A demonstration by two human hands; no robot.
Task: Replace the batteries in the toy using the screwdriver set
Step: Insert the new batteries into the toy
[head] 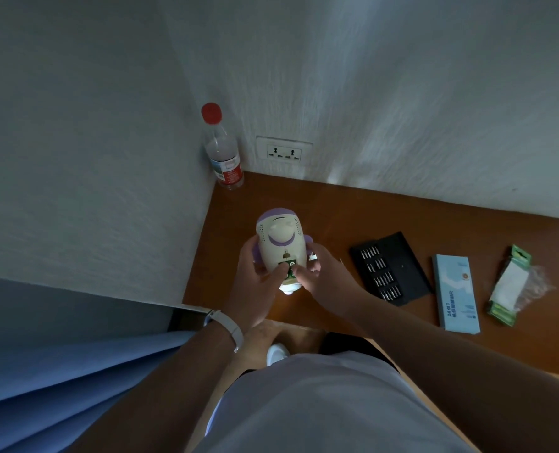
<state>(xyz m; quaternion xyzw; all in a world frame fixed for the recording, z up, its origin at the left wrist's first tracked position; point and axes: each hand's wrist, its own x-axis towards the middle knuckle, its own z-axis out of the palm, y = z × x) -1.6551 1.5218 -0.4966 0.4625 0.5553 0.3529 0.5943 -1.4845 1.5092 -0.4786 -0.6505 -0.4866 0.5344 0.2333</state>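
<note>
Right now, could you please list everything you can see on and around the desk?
toy: one, cream and purple, held over desk's left end
water bottle: one, clear, red cap, back corner
wall socket: one, white, behind desk
bit tray: one, black, right of toy
box: one, light blue, right of tray
battery pack: one, green and white, far right
desk: one, brown
left hand: gripping toy
right hand: at battery compartment

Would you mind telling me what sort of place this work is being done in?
Probably a bedroom or dorm-style room: a brown wooden desk set into a corner of white textured walls, a white wall socket above it, and a blue curtain alongside.
</note>
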